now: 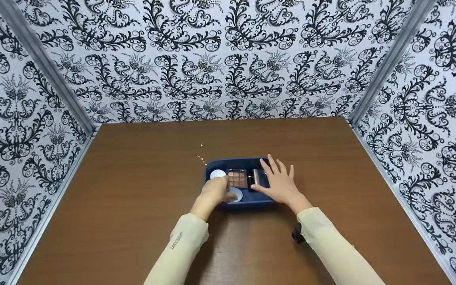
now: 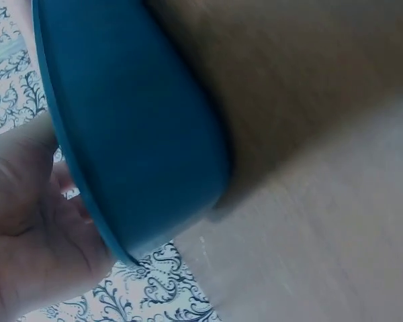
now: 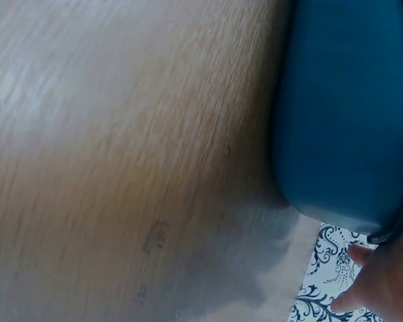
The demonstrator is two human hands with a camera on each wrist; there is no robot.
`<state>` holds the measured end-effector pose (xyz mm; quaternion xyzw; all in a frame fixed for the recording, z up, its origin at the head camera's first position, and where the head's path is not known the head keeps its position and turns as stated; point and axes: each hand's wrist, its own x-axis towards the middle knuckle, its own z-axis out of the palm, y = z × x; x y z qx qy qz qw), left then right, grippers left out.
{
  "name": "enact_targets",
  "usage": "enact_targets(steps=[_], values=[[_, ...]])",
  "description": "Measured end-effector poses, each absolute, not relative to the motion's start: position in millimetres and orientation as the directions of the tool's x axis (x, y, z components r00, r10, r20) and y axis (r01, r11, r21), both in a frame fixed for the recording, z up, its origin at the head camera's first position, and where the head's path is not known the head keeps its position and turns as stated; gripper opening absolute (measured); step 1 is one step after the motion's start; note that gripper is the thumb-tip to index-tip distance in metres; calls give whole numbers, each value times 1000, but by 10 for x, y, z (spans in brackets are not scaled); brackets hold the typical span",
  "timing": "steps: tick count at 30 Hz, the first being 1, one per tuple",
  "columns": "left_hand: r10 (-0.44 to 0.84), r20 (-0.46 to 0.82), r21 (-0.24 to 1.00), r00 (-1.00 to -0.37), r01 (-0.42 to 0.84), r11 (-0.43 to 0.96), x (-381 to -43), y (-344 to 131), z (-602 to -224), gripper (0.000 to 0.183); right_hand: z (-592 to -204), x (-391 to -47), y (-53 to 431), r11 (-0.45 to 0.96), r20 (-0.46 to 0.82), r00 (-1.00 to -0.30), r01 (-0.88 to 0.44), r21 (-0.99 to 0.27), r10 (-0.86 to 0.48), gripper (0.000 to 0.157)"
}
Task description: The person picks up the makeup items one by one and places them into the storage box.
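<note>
A dark blue plastic basket [image 1: 247, 205] stands on the brown table, with makeup items inside. My left hand [image 1: 213, 190] reaches over its left end, thumb over a round pale disc [image 1: 236, 194] near the front wall. In the left wrist view the fingers are partly hidden behind the basket's rim; I cannot tell whether they hold anything. Another white round item [image 1: 217, 173] lies at the back left. An eyeshadow palette [image 1: 237, 179] with brown pans sits mid-basket. My right hand [image 1: 281, 184] spreads its straight fingers over the right end, thumb near a slim pinkish tube [image 1: 256, 177].
The brown wooden table [image 1: 133, 190] extends around the basket. Patterned black-and-white panels [image 1: 228, 59] rise behind and at both sides, with grey metal posts [image 1: 390, 59] at the corners. Small bright specks [image 1: 201, 158] show just behind the basket's left corner.
</note>
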<state>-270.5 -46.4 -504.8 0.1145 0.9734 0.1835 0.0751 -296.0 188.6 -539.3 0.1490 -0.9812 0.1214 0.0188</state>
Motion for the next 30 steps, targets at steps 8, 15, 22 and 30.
enact_targets(steps=[8,15,22,30], values=[[175,-187,380,-967,93,920,-2689,-416,-5041,72,-5414,-2954,1899,924,72,-954,-301,-236,-292,97],[126,-136,382,-983,65,922,-2700,-431,-5017,49,-5403,-2943,1889,924,80,-952,-305,-231,-294,96],[81,-107,312,-991,44,949,-2706,-419,-5018,25,-5378,-2937,1883,923,70,-953,-301,-240,-293,96],[94,-89,270,-992,67,961,-2701,-355,-5066,26,-5387,-2949,1898,922,68,-955,-297,-248,-289,95]])
